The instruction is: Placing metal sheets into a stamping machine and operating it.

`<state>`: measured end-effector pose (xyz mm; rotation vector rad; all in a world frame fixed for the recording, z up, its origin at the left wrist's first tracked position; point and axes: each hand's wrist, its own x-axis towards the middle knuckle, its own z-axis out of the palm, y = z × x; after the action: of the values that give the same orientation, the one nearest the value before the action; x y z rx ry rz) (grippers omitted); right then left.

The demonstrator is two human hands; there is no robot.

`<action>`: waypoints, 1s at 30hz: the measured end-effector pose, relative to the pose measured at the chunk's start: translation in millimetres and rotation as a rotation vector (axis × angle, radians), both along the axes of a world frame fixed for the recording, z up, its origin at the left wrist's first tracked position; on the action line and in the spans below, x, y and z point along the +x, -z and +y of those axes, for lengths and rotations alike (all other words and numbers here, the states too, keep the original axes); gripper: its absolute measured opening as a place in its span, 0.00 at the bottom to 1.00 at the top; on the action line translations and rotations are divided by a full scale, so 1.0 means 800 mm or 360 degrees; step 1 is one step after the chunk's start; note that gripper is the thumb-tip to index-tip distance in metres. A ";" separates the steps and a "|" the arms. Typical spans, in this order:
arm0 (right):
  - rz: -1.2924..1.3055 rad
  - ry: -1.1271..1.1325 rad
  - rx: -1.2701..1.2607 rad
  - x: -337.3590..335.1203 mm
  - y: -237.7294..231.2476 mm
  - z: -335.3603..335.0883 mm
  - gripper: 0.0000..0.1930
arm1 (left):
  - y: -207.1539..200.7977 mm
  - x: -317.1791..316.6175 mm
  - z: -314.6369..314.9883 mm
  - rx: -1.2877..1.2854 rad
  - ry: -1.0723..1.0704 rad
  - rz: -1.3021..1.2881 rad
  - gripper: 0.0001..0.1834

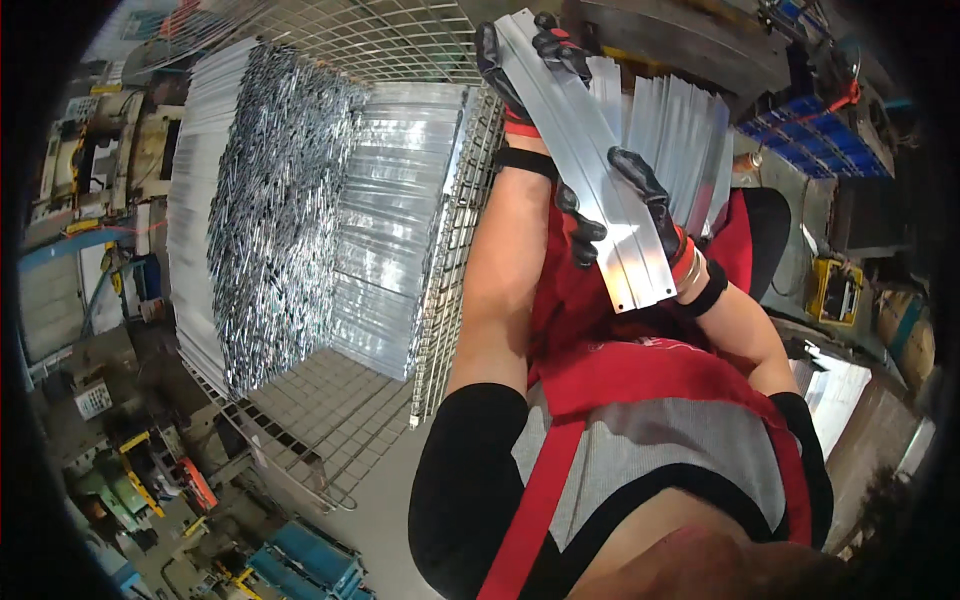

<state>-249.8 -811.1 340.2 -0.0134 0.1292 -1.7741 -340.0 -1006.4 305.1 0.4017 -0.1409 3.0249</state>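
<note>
A long, shiny metal strip (590, 150) with lengthwise ridges and small holes at its near end slants across in front of my body. Whether it is one piece or several nested together, I cannot tell. My left hand (507, 75), in a black and red glove, is closed round its far end. Gripping the near part from the right is my right hand (655, 205), gloved alike, with fingertips showing at both edges. Just beyond, a row of similar metal strips (680, 135) stands close together, partly hidden by the held strip and my right hand.
To the left stands a wire mesh cage (445, 290) packed with stacked metal strips (395, 200), many showing their ends. A blue crate (825, 130) is at the far right, with a yellow-framed object (835, 290) nearer. Blue bins (310, 560) sit at the lower left.
</note>
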 end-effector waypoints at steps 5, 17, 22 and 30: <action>-0.0147 0.0045 -0.0038 0.002 -0.021 0.003 0.24 | 0.020 0.000 -0.002 -0.0402 -0.0063 0.0157 0.27; -0.0207 -0.0005 -0.0028 0.001 0.008 0.007 0.28 | 0.011 0.006 0.011 -0.0269 0.0019 0.0089 0.29; -0.0083 -0.0042 0.0125 0.005 0.002 0.008 0.32 | 0.016 0.009 0.009 -0.0201 0.0001 0.0078 0.30; -0.0122 -0.0111 -0.0027 0.002 0.020 0.018 0.34 | 0.024 0.013 -0.019 0.0105 -0.0004 0.0064 0.33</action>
<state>-247.9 -796.8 324.0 0.0373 0.0575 -1.7038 -329.9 -1021.8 285.6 0.4681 -0.2382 3.0187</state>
